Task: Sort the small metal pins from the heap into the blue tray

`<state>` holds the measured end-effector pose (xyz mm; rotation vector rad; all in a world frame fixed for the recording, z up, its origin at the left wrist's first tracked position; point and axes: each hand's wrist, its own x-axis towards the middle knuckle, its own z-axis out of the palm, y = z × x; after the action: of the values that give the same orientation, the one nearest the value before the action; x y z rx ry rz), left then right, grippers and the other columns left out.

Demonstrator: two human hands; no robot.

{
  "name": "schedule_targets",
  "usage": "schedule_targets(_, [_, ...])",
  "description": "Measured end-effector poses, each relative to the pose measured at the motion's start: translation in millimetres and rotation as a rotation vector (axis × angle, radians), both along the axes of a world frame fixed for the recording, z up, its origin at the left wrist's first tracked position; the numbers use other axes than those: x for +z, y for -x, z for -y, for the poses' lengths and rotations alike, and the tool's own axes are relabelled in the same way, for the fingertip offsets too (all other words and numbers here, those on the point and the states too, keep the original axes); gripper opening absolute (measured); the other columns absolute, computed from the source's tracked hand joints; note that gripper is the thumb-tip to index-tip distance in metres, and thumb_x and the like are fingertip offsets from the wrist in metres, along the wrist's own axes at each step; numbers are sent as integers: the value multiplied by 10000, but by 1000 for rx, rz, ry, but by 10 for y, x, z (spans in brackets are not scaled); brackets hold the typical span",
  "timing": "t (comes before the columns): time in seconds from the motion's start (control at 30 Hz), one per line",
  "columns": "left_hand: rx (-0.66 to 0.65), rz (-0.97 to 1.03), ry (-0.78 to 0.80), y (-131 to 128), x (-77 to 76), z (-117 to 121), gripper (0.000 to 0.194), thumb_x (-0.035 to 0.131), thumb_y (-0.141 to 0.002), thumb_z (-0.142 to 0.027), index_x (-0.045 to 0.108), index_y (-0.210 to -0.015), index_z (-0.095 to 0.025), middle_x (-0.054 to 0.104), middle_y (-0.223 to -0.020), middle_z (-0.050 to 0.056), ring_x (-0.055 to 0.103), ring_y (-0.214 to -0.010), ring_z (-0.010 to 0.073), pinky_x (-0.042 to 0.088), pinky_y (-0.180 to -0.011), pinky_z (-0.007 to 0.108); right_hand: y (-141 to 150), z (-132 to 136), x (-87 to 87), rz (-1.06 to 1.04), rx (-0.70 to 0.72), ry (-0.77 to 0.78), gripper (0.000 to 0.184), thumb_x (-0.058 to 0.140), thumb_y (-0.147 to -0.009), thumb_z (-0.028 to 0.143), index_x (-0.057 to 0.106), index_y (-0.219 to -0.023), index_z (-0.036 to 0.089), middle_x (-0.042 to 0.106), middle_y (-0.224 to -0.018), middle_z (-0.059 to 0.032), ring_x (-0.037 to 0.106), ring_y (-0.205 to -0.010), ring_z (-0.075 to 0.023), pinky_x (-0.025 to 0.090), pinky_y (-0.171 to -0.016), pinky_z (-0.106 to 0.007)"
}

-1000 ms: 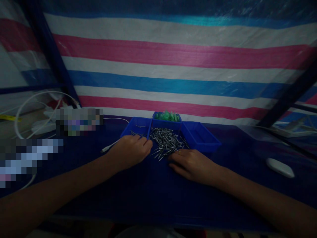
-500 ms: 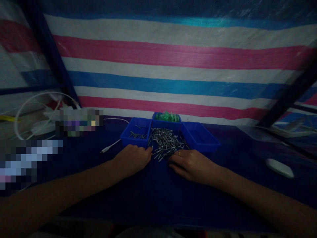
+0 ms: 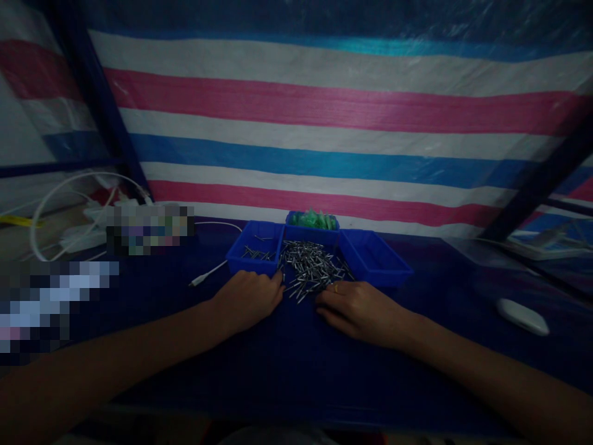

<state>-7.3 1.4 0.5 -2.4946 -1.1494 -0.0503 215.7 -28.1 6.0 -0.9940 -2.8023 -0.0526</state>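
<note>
A loose pile of thin silvery metal pins (image 3: 308, 266), perhaps rivets or nails, lies on the dark blue table (image 3: 296, 364) between my hands. My left hand (image 3: 248, 298) rests at the pile's near left edge, fingers curled, just in front of the left blue bin (image 3: 252, 266). Whatever its fingertips hold, if anything, is too dark to make out. At the near right edge is my right hand (image 3: 354, 309), wearing a ring, its fingers bent and close together at the pins. Its fingertips' contents are hidden too. Several pins lie inside the left bin.
Behind the pile stands a blue bin (image 3: 312, 232) holding green plastic packets (image 3: 314, 219). To the right is another blue bin (image 3: 376, 262). A white mouse-like object (image 3: 523, 316) lies far right. White cables (image 3: 208, 273) run at left. A striped sheet (image 3: 324, 111) hangs behind.
My left index finger has lifted slightly at the pile's edge. My right hand stays almost in place. The whole view has shifted very slightly.
</note>
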Motion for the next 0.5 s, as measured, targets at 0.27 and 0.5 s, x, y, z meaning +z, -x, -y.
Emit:
schedule_targets(0.27, [17, -7, -1, -14, 4, 13, 324, 358, -905, -290, 576, -1039, -92, 637, -591, 104, 613, -490, 248, 422, -437, 296, -3, -4, -9, -25, 10, 6, 158, 419, -875, 214, 559, -890, 143, 546, -742, -31, 491, -640, -124, 345, -586, -242])
schedule_targets(0.5, [-32, 27, -6, -11, 13, 17, 261, 361, -891, -252, 578, -826, -122, 617, -559, 95, 602, -469, 233, 400, -436, 276, 12, -2, 7, 15, -2, 1, 161, 413, -883, 216, 557, -893, 145, 553, -752, -34, 503, -657, -129, 358, -600, -242])
